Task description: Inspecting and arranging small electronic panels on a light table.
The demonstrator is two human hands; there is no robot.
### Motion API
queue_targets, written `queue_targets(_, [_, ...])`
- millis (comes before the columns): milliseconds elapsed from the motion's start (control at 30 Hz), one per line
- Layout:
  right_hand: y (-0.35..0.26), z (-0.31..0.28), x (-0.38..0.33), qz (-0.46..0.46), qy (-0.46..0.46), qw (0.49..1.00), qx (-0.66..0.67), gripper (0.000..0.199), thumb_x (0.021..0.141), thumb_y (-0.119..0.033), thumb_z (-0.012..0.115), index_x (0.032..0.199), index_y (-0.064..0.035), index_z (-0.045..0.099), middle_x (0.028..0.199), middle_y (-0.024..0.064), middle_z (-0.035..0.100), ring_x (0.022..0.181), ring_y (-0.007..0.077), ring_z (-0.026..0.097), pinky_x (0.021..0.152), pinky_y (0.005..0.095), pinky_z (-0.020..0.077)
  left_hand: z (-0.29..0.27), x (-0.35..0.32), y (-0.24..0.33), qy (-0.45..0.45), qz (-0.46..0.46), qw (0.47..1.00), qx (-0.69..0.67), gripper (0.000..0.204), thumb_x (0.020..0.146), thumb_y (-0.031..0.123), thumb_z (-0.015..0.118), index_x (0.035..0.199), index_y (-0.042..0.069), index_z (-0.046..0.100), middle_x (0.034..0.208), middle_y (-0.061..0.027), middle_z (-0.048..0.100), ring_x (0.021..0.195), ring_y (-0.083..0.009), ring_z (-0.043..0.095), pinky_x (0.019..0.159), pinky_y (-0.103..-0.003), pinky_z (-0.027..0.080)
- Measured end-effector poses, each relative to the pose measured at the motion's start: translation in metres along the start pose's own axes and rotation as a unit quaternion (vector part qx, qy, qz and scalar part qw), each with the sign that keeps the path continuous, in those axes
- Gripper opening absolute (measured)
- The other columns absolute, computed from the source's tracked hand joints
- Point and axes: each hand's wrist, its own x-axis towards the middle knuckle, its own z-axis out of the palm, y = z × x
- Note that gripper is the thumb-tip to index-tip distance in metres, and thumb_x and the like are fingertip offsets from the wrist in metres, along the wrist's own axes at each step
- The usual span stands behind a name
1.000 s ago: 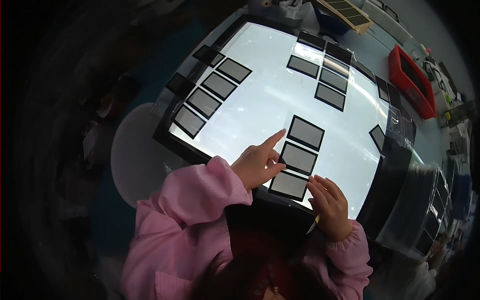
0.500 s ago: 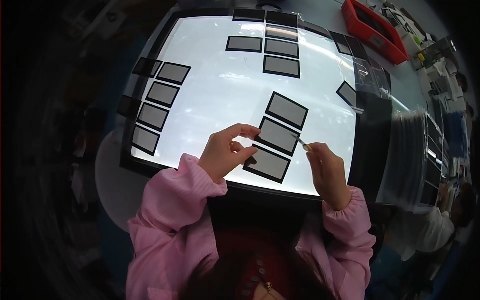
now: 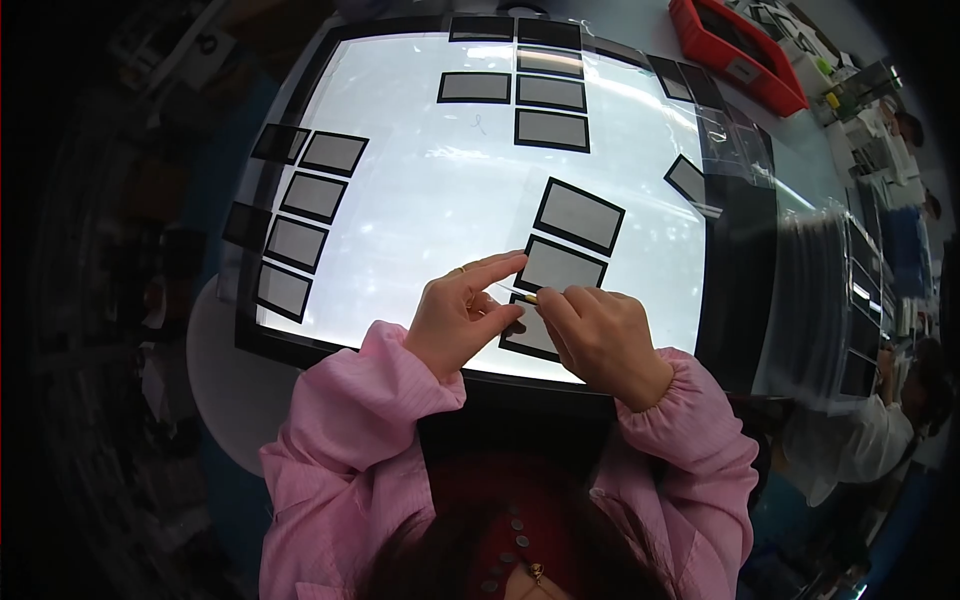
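My left hand (image 3: 455, 315) grips the left edge of a clear film strip bearing black-framed grey panels (image 3: 580, 216). Its thumb lies on top, and a dark fingertip shows through the lowest panel; the index finger reaches along the middle panel (image 3: 565, 265). In my right hand (image 3: 610, 340) is a slim pointed tool (image 3: 530, 297), yellowish near the fingers, with a thin pale tip. That tip points left, into the gap between my left thumb and index finger. My right hand covers part of the lowest panel (image 3: 530, 338).
Under the strip is a bright light table (image 3: 420, 220) with a black frame. More black-framed panels (image 3: 297, 245) line its left side, with others (image 3: 552, 130) at the top. A red tray (image 3: 740, 70) stands far right; hanging clear sheets (image 3: 815, 300) are nearer. A person in white (image 3: 850, 450) is at right.
My right hand has swung left with the tool, bringing its tip from the middle panel's right side to my left fingers. My left hand keeps its hold; the whole view has shifted slightly.
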Motion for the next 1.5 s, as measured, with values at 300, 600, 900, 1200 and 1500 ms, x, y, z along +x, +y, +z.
queue_targets(300, [0.001, -0.006, 0.009, -0.023, 0.014, 1.000, 0.004, 0.012, 0.087, -0.010, 0.070, 0.093, -0.0077, 0.060, 0.064, 0.0033, 0.051, 0.051, 0.0188, 0.055, 0.044, 0.0340, 0.0405, 0.001, 0.002, -0.005, 0.017, 0.020, 0.999, -0.024, 0.052, 0.086, -0.006, 0.068, 0.136, 0.004, 0.058, 0.143, -0.0151, 0.055, 0.080, -0.0111, 0.072, 0.070, -0.022, 0.058])
queue_targets(600, [-0.003, -0.012, 0.018, -0.012, -0.053, 0.998, -0.035, 0.013, 0.081, -0.008, 0.069, 0.087, -0.0074, 0.057, 0.067, 0.0050, 0.054, 0.056, 0.0205, 0.059, 0.048, 0.0350, 0.0444, 0.007, -0.001, 0.001, 0.022, 0.087, 0.996, 0.023, 0.055, 0.085, -0.008, 0.067, 0.137, 0.007, 0.058, 0.144, -0.0141, 0.054, 0.082, -0.0128, 0.073, 0.073, -0.023, 0.060])
queue_targets(900, [0.019, -0.074, -0.036, 0.041, -0.129, 0.974, -0.180, 0.009, 0.085, -0.007, 0.067, 0.090, -0.0045, 0.061, 0.064, 0.0057, 0.052, 0.058, 0.0223, 0.057, 0.052, 0.0377, 0.0436, 0.001, -0.003, 0.008, -0.006, 0.111, 0.994, -0.001, 0.059, 0.085, -0.007, 0.066, 0.141, 0.010, 0.055, 0.150, -0.0108, 0.050, 0.081, -0.0094, 0.072, 0.076, -0.023, 0.058])
queue_targets(1200, [0.052, -0.078, -0.039, 0.319, -0.023, 0.930, 0.179, 0.014, 0.101, -0.012, 0.060, 0.099, 0.0014, 0.061, 0.091, 0.0100, 0.071, 0.080, 0.0135, 0.069, 0.065, 0.0250, 0.0511, 0.002, 0.008, 0.008, -0.066, 0.020, 0.996, 0.055, 0.061, 0.085, 0.001, 0.069, 0.143, 0.010, 0.053, 0.149, -0.0106, 0.050, 0.096, -0.0141, 0.069, 0.083, -0.027, 0.057])
queue_targets(1500, [0.080, -0.040, -0.003, 0.399, 0.067, 0.723, 0.559, 0.024, 0.102, -0.030, 0.058, 0.107, -0.0066, 0.062, 0.126, 0.0170, 0.065, 0.104, 0.0242, 0.070, 0.086, 0.0361, 0.0567, 0.012, 0.027, 0.024, -0.024, 0.180, 0.980, 0.086, 0.050, 0.090, 0.003, 0.067, 0.139, 0.008, 0.056, 0.143, -0.0105, 0.057, 0.131, -0.0249, 0.054, 0.108, -0.038, 0.046])
